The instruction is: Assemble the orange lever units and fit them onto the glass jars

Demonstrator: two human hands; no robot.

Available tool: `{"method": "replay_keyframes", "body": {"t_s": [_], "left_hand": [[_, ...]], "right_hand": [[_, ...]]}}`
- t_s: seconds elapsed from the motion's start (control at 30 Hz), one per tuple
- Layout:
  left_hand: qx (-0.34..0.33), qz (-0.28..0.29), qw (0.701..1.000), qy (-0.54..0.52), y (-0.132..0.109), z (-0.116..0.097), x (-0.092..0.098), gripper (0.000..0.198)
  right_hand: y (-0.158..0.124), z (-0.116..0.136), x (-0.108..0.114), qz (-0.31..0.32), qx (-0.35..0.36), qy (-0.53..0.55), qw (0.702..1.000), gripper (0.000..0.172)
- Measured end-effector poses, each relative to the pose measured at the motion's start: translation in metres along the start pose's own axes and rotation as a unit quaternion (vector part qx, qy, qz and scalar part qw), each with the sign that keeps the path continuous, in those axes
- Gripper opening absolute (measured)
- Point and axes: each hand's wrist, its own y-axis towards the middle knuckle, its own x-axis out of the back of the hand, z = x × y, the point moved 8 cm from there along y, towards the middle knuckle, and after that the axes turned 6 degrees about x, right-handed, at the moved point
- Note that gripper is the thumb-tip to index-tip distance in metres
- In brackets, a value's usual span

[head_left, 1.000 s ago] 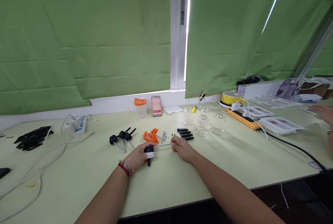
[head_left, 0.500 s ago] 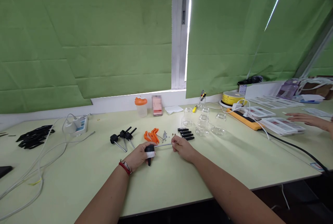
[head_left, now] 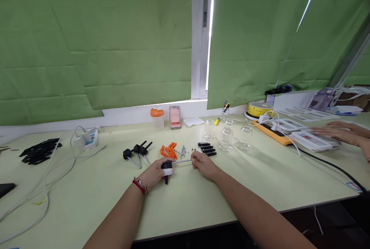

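My left hand (head_left: 156,172), with white tape on a finger, is closed around the black head of a metal rod (head_left: 182,161). A black stub sticks out below that hand. At the rod's far end, the fingers of my right hand (head_left: 202,163) are pinched together; whether a small part sits inside them is hidden. Several similar black-headed rods (head_left: 140,150) lie to the left. Just beyond my hands are orange curved parts (head_left: 169,150), small metal pins (head_left: 184,150) and black ribbed pieces (head_left: 207,148).
Clear glass jars (head_left: 226,139) stand right of centre. An orange-lidded cup (head_left: 157,118) is near the wall. White cables (head_left: 46,175) and black strips (head_left: 40,151) lie left. At right, another person's hands (head_left: 338,133) touch stacked printed sheets (head_left: 313,141) beside an orange power strip (head_left: 271,132).
My hands keep nearly the same hold and place on the rod. The other person's hand has moved left over the sheets, and a second hand now shows. The view has shifted slightly.
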Motion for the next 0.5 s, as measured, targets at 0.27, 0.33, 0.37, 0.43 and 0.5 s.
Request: {"method": "replay_keyframes", "body": {"t_s": [0.27, 0.33, 0.37, 0.43, 0.5], "left_hand": [[0.005, -0.006, 1.0, -0.008, -0.0007, -0.0009, 0.0004, 0.051], [0.004, -0.002, 1.0, -0.008, -0.001, -0.0013, -0.0014, 0.05], [0.003, -0.002, 1.0, -0.008, -0.001, -0.0014, -0.0023, 0.05], [0.0, -0.006, 1.0, -0.004, -0.0008, -0.0023, -0.0029, 0.05], [-0.016, -0.035, 0.999, 0.001, -0.0011, -0.0068, 0.0031, 0.051]], "right_hand": [[-0.0009, 0.0035, 0.0021, 0.001, 0.018, -0.025, 1.0, 0.01], [-0.0011, 0.0038, 0.0024, 0.001, 0.018, -0.035, 0.999, 0.011], [-0.0012, 0.0038, 0.0024, 0.0, 0.017, -0.038, 0.999, 0.012], [-0.0015, 0.004, 0.0027, -0.004, 0.017, -0.042, 0.999, 0.014], [-0.002, 0.0047, 0.0034, -0.013, 0.019, -0.043, 0.999, 0.017]]}}
